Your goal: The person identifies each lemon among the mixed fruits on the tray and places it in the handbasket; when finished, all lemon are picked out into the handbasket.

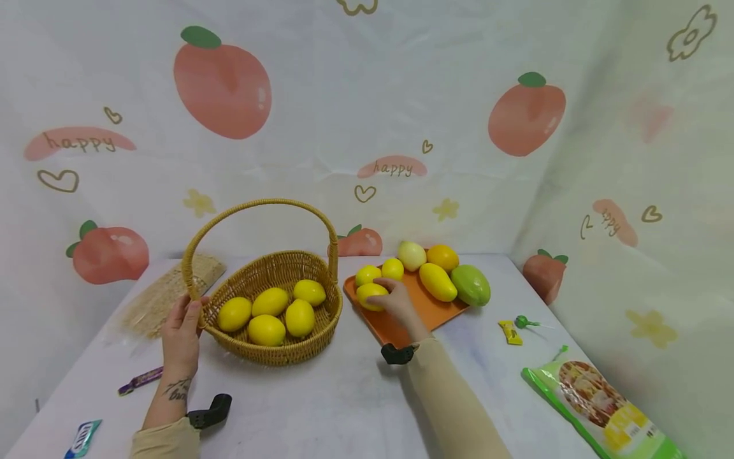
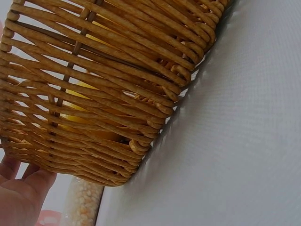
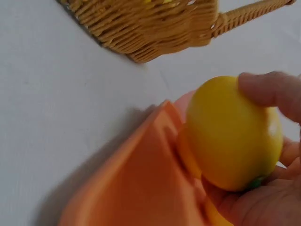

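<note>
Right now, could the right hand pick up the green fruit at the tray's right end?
Probably not straight away: the right hand is holding a lemon, which it would likely need to release first. Otherwise, the green fruit looks uncovered and easy to approach from above.

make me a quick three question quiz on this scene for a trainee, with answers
1. How many yellow fruits can be seen in the basket?
2. True or false: the left hand holds a lollipop.
3. What does the right hand hold, and at which thing?

Key:
1. Five.
2. False; it holds the basket's side.
3. A single yellow fruit, at the orange tray.
</note>
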`<state>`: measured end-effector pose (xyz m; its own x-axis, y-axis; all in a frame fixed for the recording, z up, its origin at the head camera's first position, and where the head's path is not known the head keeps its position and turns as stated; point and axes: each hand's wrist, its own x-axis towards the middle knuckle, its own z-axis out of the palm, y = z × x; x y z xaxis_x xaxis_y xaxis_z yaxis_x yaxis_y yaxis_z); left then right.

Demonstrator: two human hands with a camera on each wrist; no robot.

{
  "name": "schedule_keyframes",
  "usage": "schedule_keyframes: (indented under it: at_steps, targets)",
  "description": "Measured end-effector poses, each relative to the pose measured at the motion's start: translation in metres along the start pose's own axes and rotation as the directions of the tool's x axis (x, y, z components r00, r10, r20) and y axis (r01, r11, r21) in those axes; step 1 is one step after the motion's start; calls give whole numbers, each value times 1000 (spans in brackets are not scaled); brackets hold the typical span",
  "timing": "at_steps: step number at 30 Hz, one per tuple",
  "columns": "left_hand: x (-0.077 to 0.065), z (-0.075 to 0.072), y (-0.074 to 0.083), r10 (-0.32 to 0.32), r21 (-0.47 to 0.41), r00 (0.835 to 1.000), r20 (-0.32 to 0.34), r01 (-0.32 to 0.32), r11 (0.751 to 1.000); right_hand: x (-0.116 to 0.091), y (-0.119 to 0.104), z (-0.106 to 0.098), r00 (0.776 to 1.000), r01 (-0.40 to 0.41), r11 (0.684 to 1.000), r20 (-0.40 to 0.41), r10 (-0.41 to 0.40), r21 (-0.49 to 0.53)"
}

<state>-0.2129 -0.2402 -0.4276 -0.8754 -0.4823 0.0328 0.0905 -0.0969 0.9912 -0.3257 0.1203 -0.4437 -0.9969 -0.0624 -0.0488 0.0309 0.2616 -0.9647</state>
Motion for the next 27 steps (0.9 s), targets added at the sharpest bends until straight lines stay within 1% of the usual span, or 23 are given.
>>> schedule_keyframes:
  at_steps: [3,6,8,10,13,16,20,23,26,27]
  targets:
    - [0,0,0,4,-6,1000,-4,-4,1000,-9,-6,-6,1000,22,996,15,-24,91]
    - [0,0,0,10,-13,1000,-7,-10,1000,-18,-15,-10,998,42,980,35,-49,195]
    - [0,1,1,1,-14,1000,-14,-1,1000,-25,-22,-10,995,58,967,65,-76,246]
    - [0,1,1,3,-19,1000,-11,-3,1000,-30,-29,-9,989,71,958,102,-104,279]
    - [1,2,0,4,-25,1000,-8,-4,1000,-38,-39,-3,970,108,945,174,-168,309]
    - [2,2,-2,14,-43,1000,-2,-14,999,-44,-53,10,942,151,931,237,-237,331]
    - [1,2,-2,12,-40,1000,-11,-13,999,-46,-75,37,906,190,921,301,-299,341]
    - [1,2,-2,14,-28,1000,-13,-15,1000,-42,-92,60,890,198,930,339,-303,311]
    - [1,1,-2,23,-36,1000,-12,-23,999,-33,-106,82,879,208,940,370,-300,270]
    - [1,1,-2,27,-34,1000,-10,-27,999,-30,-111,89,880,205,943,372,-295,262]
